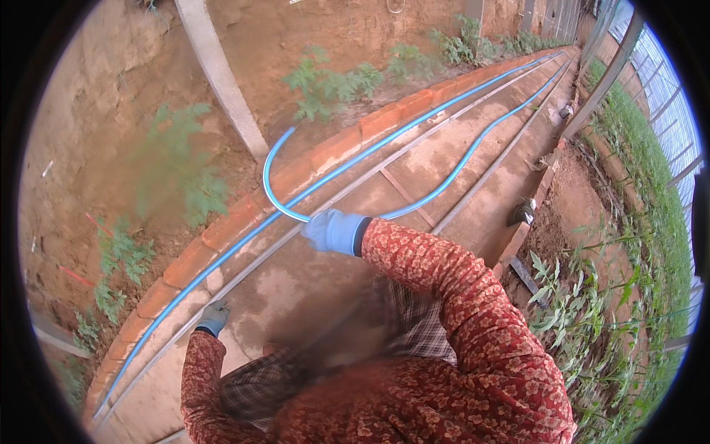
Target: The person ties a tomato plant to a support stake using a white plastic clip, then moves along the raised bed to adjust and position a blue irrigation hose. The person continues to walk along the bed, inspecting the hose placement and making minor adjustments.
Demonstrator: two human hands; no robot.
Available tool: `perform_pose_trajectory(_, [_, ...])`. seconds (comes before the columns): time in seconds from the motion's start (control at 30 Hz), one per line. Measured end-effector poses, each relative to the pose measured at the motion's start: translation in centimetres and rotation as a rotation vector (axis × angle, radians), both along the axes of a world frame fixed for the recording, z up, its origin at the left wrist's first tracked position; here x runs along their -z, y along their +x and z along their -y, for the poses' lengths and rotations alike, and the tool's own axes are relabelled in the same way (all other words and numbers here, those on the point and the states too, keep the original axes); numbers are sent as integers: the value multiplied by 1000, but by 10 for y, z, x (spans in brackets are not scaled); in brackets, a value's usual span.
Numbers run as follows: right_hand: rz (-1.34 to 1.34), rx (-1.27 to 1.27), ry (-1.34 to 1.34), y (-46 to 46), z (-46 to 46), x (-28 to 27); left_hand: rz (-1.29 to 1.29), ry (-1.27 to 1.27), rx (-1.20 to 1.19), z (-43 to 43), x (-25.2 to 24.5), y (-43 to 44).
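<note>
My right hand (331, 231), in a blue glove, is closed around a blue hose (466, 158) above the concrete path. Past the hand, the hose's free end (270, 172) curls up over the brick edging, and the other side runs back along the path. My left hand (214, 316), in a worn glove, is low beside a grey pipe (266, 254); its fingers are partly hidden, and I cannot tell whether they touch the pipe. Another length of blue hose (222, 259) lies along the bricks.
Orange brick edging (236, 222) borders the path (277, 288) on the left. A concrete post (222, 72) and leafy plants (333, 83) stand beyond it. A second grey pipe (482, 180) runs along the right side, near a low brick border (513, 241) and more plants (560, 288).
</note>
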State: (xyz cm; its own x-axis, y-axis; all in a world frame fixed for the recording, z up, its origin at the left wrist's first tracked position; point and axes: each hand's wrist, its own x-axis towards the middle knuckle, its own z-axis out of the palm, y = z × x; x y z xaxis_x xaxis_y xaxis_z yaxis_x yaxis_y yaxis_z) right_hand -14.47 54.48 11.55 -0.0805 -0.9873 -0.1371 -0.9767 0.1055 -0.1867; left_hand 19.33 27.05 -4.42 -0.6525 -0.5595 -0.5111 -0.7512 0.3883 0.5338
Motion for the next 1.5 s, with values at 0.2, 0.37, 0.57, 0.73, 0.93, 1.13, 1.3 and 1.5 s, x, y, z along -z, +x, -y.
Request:
perform_pose_trajectory(0.2, [307,258,-37,-62,1,15,120,-59,-117,29,27,42])
perform_pose_trajectory(0.37, [330,197,-150,-53,14,11,64,-181,35,32,45,33])
perform_pose_trajectory(0.57, [325,226,-130,-55,9,8,131,-206,21,36,37,39])
perform_pose_trajectory(0.73, [285,268,-115,-57,3,5,92,-140,-64,25,12,38])
perform_pose_trajectory(0.93, [279,236,-128,-55,12,20,89,-247,55,29,18,37])
perform_pose_trajectory(1.13, [253,186,-81,-54,14,30,131,-277,87,7,4,19])
perform_pose_trajectory(1.3, [340,156,-122,-50,4,17,275,-198,120,-33,-36,-6])
perform_pose_trajectory(1.5, [339,147,-101,-47,7,10,69,-485,483,-38,4,-1])
